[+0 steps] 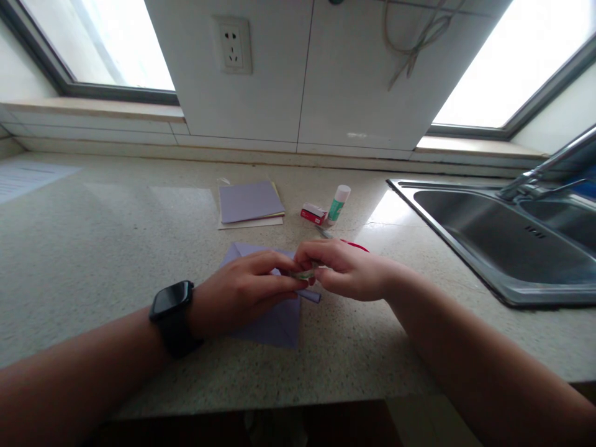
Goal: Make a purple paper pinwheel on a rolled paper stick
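A lilac paper sheet, partly folded, lies on the speckled countertop. My left hand, with a black watch on the wrist, rests on it. My right hand meets the left one above the sheet. Between the fingertips of both hands sits a small greenish object, mostly hidden by the fingers; what it is I cannot tell. A rolled lilac paper edge shows just below the fingertips. Behind my right hand lies a red-handled tool, only partly visible.
A stack of lilac and yellow paper sheets lies further back. Beside it are a small red box and a glue stick. A steel sink with a tap fills the right. A wall socket is above.
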A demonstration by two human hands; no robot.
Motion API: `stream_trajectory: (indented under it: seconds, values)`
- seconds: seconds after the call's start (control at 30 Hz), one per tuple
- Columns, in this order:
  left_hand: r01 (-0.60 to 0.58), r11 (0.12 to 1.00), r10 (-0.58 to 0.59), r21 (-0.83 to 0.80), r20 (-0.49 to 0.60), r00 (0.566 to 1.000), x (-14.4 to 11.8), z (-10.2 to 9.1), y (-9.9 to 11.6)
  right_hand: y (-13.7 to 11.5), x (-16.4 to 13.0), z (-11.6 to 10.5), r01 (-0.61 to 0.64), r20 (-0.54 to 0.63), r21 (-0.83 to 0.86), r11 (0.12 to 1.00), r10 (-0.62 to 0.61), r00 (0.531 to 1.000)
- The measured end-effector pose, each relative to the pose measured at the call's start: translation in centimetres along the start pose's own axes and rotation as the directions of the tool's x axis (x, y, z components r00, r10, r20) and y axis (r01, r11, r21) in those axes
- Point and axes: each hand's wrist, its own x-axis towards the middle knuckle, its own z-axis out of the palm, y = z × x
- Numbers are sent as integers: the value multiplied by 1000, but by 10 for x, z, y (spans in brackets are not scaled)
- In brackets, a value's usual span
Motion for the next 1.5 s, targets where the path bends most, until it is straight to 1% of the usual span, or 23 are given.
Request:
stream_trajectory:
  seconds: [0.17, 0.27, 0.53, 0.67, 0.87, 1.17, 1.23, 1.33, 1.4, 1.5]
  values:
    - [-2, 1000, 2, 0, 14, 1000, 1, 0, 0, 0, 1, 1, 41, -13, -1, 999, -41, 999]
    - [20, 1000, -20, -8, 27, 999, 0, 0, 1, 1, 1, 1, 49, -11, 5, 999, -49, 999]
    - [1, 1000, -1, 8, 15, 1000, -1, 0, 0, 3, 0, 0, 49, 5, 53, 997, -50, 999]
    - [13, 1000, -13, 4, 14, 1000, -1, 0, 1, 2, 0, 0, 47, 1, 56, 997, -47, 999]
    - [-25, 999, 25, 33, 10, 1000, -1, 1, 0, 1, 0, 0, 38, 6, 48, 998, -39, 999]
    - [10, 999, -11, 31, 21, 1000, -4, 0, 0, 2, -1, -1, 11, 28, 81, 997, -13, 1000]
    - [7, 999, -7, 36, 10, 1000, -3, 0, 0, 3, -1, 0, 15, 26, 87, 996, -17, 1000]
    - [9, 1000, -9, 20, -9, 1000, -2, 0, 1, 5, -2, 0, 33, -17, 88, 996, -32, 999]
    - [11, 1000, -11, 5, -25, 1000, -2, 0, 1, 6, -2, -1, 36, -36, 124, 992, -32, 999]
    - [6, 1000, -7, -8, -46, 999, -1, 1, 1, 6, -3, -2, 32, -31, 157, 987, -27, 999]
